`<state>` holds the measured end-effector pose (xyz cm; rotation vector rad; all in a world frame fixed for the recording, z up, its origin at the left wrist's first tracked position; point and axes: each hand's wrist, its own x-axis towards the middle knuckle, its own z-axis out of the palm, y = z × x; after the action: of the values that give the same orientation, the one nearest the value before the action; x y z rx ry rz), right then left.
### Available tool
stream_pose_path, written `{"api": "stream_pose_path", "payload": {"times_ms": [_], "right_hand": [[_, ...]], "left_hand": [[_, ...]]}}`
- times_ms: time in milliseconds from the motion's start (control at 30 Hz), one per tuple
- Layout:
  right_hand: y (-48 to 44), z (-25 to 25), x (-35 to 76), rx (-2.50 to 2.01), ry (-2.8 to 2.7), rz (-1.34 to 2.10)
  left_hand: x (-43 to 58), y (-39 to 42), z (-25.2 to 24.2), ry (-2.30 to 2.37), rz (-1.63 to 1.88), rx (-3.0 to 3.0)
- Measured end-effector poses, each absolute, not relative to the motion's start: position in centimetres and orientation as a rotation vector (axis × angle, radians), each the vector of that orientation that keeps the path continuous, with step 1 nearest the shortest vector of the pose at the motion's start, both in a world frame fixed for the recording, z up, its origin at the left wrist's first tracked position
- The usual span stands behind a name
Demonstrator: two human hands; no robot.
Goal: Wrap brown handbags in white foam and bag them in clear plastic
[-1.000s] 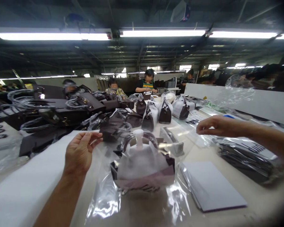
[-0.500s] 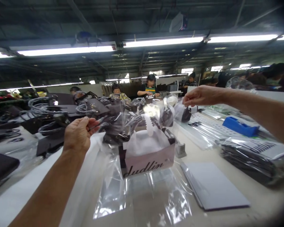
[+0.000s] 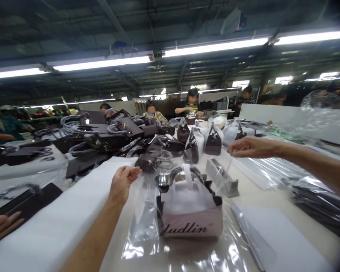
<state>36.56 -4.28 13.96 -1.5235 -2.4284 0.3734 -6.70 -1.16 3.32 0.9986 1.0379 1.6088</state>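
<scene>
Left hand [image 3: 124,182] pinches the near-left edge of a clear crinkled plastic bag [image 3: 147,223]; right hand [image 3: 248,147] pinches its far-right edge, fingers pressed together. Inside the bag, on the pale worktable [image 3: 252,187], stands a dark brown handbag wrapped in white tissue with a pink lettered band [image 3: 191,207], upright between both hands. Grey metal block [image 3: 222,176] just behind it.

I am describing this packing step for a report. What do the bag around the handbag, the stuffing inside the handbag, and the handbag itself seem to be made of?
Clear bag: thin glossy plastic film, see-through, with bright wrinkled glare.
White stuffing: matte and soft-looking, probably tissue paper or foam sheet.
Handbag: smooth pinkish panel with dark trim and printed script, likely leather or imitation.
The left hand and right hand pinch the film's edges.
</scene>
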Motion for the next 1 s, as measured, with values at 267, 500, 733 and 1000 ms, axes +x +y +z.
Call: {"api": "stream_pose_path", "payload": {"times_ms": [267, 500, 733, 1000], "right_hand": [[-8.7, 17.5, 31.8, -1.369, -2.560, 0.108], [-10.5, 15.7, 29.7, -1.367, -2.787, 0.054], [-4.6, 13.7, 35.8, -1.616, -2.447, 0.471], [-3.7, 11.3, 35.7, -1.492, -2.232, 0.307]], "left_hand": [[-6.8, -2.3, 6.7, 0.958, 1.350, 1.448], [-6.2, -2.3, 7.1, 1.108, 1.472, 1.491], [-7.0, -1.1, 6.2, 0.998, 1.552, 1.241], [-6.3, -0.2, 6.8, 1.057, 1.597, 1.202]]}}
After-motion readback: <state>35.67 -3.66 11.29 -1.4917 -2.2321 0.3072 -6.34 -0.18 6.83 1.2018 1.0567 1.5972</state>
